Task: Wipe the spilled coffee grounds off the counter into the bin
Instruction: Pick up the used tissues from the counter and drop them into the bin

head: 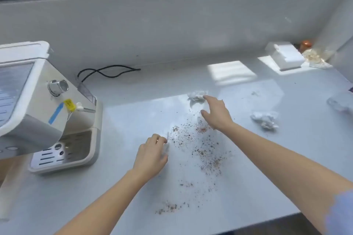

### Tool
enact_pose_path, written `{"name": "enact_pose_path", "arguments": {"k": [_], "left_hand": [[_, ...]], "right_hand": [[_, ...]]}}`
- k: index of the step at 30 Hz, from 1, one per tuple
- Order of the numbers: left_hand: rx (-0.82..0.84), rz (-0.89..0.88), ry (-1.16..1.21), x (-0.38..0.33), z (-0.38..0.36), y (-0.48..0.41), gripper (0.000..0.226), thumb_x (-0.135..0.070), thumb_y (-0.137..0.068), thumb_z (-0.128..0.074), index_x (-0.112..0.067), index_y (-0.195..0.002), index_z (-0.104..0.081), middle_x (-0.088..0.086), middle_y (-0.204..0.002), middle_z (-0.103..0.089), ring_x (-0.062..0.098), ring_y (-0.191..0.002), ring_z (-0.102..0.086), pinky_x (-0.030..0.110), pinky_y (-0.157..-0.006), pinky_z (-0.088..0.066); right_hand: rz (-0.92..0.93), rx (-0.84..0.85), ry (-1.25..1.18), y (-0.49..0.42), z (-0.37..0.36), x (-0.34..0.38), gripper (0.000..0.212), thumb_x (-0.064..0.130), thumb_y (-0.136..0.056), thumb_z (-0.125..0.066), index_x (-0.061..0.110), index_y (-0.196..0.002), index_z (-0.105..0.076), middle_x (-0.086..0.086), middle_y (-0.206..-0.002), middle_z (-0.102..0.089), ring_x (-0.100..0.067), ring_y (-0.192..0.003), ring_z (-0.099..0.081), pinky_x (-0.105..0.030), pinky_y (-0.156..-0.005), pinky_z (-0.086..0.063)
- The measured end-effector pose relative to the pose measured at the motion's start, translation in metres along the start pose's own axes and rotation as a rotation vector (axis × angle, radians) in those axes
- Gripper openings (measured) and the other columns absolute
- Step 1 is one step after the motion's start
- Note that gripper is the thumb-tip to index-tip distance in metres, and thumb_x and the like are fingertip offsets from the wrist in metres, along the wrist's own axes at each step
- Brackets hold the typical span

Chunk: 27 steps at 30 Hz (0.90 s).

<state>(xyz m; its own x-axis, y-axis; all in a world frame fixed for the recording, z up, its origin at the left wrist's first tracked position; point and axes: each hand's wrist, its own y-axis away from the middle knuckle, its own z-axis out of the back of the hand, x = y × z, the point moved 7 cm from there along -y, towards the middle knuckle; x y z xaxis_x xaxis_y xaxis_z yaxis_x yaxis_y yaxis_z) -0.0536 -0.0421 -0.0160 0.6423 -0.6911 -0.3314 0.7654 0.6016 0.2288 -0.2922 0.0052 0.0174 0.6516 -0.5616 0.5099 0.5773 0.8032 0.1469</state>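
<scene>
Brown coffee grounds (202,149) lie scattered over the middle of the pale counter (267,168), with a smaller patch (168,207) near the front edge. My left hand (152,154) rests on the counter at the left rim of the spill, fingers curled on a thin, pale object that I cannot identify. My right hand (215,112) hovers beyond the spill with fingers spread, its fingertips touching a crumpled white tissue (196,97). No bin is in view.
A white coffee machine (38,105) with a drip tray stands at the left, its black cable (108,71) along the wall. More crumpled tissues (265,119) lie at the right, a white foam block (284,55) and a clear bag (315,57) in the far right corner.
</scene>
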Motion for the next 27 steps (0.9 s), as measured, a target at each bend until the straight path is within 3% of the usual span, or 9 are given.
{"name": "enact_pose_path", "arguments": {"k": [4, 7, 10, 15, 22, 27], "left_hand": [[-0.043, 0.006, 0.026, 0.013, -0.007, -0.006, 0.025, -0.026, -0.094, -0.048, -0.018, -0.117, -0.053, -0.003, -0.118, -0.050, 0.021, -0.102, -0.050, 0.033, -0.078, -0.039], [-0.052, -0.012, 0.031, 0.021, -0.011, -0.011, 0.022, -0.028, -0.094, -0.049, -0.020, -0.113, -0.053, -0.005, -0.112, -0.051, 0.020, -0.099, -0.050, 0.031, -0.076, -0.038], [-0.068, -0.026, 0.075, 0.024, -0.010, -0.014, 0.019, -0.025, -0.089, -0.053, -0.021, -0.107, -0.055, -0.007, -0.106, -0.053, 0.019, -0.092, -0.051, 0.030, -0.073, -0.036], [-0.058, 0.000, 0.207, 0.033, -0.011, -0.009, 0.014, -0.025, -0.085, -0.057, -0.023, -0.100, -0.055, -0.010, -0.098, -0.053, 0.014, -0.081, -0.047, 0.026, -0.067, -0.031], [-0.079, -0.027, 0.319, 0.032, 0.000, -0.014, 0.015, -0.023, -0.085, -0.064, -0.018, -0.100, -0.061, -0.006, -0.096, -0.059, 0.016, -0.086, -0.055, 0.032, -0.074, -0.045], [-0.161, -0.082, 0.364, 0.026, 0.025, -0.023, 0.017, -0.019, -0.083, -0.069, -0.015, -0.099, -0.063, -0.008, -0.093, -0.058, 0.011, -0.082, -0.053, 0.026, -0.071, -0.040]], "right_hand": [[-0.020, 0.034, 0.073, -0.033, -0.016, 0.000, 0.054, 0.019, -0.093, -0.047, 0.019, -0.144, -0.032, -0.006, -0.158, -0.019, -0.036, -0.136, -0.026, -0.048, -0.104, -0.036], [-0.037, 0.052, 0.113, -0.056, -0.029, 0.002, 0.052, 0.016, -0.095, -0.041, 0.022, -0.145, -0.031, -0.005, -0.159, -0.014, -0.036, -0.138, -0.023, -0.048, -0.104, -0.034], [-0.098, 0.073, 0.090, -0.075, -0.036, 0.002, 0.044, 0.017, -0.096, -0.040, 0.021, -0.140, -0.041, -0.004, -0.160, -0.012, -0.034, -0.140, -0.020, -0.050, -0.105, -0.033], [-0.157, -0.001, 0.093, -0.086, -0.041, -0.005, 0.032, 0.012, -0.092, -0.047, 0.020, -0.121, -0.059, -0.004, -0.147, -0.035, -0.030, -0.132, -0.030, -0.044, -0.096, -0.035], [-0.191, -0.044, 0.083, -0.089, -0.038, -0.011, 0.030, 0.007, -0.090, -0.049, 0.011, -0.119, -0.056, -0.007, -0.129, -0.047, -0.029, -0.118, -0.042, -0.040, -0.085, -0.040], [-0.204, -0.079, 0.129, -0.078, -0.027, -0.019, 0.018, 0.013, -0.089, -0.054, 0.021, -0.102, -0.063, -0.004, -0.112, -0.061, -0.027, -0.111, -0.051, -0.039, -0.087, -0.038]]}}
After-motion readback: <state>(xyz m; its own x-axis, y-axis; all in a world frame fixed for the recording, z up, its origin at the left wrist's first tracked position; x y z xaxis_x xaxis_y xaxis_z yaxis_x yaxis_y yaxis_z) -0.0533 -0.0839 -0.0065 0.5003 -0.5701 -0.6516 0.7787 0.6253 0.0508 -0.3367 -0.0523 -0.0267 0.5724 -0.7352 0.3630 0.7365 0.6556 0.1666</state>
